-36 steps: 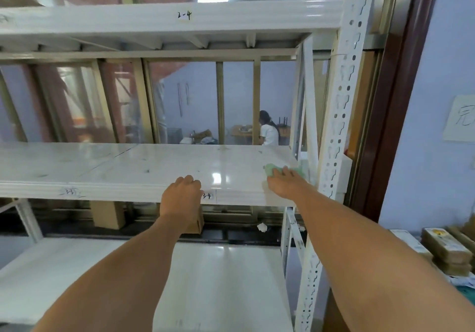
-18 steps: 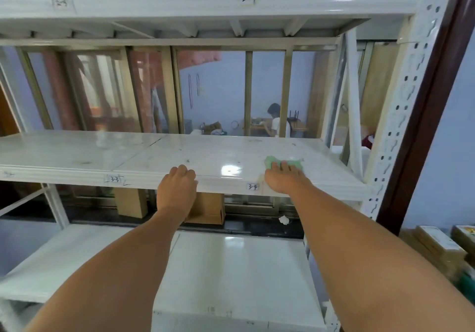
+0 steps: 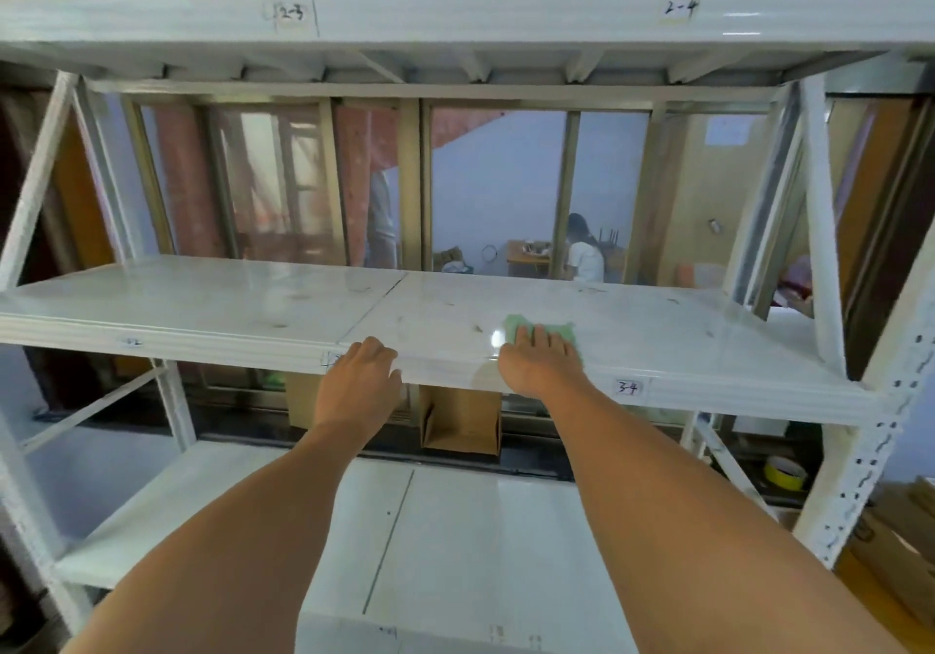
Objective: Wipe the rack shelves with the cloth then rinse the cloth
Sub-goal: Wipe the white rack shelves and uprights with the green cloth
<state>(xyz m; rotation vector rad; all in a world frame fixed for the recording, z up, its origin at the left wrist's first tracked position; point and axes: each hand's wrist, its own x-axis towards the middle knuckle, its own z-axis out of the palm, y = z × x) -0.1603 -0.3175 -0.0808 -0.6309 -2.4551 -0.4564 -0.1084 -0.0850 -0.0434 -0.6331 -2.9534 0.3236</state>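
Right hand point(image 3: 536, 365) lies flat on the cloth point(image 3: 562, 330) near the front edge of the shelf point(image 3: 202, 299), pressing to wipe; left hand point(image 3: 362, 372) rests there with relaxed fingers, probably bracing.

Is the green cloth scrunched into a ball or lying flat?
Flat. The cloth lies spread on the shelf under the right hand, whose straight fingers press it; its edges show around them.

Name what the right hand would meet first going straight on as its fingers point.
Nothing: beyond the right hand and its cloth, the middle shelf looks free to its back edge, probably.
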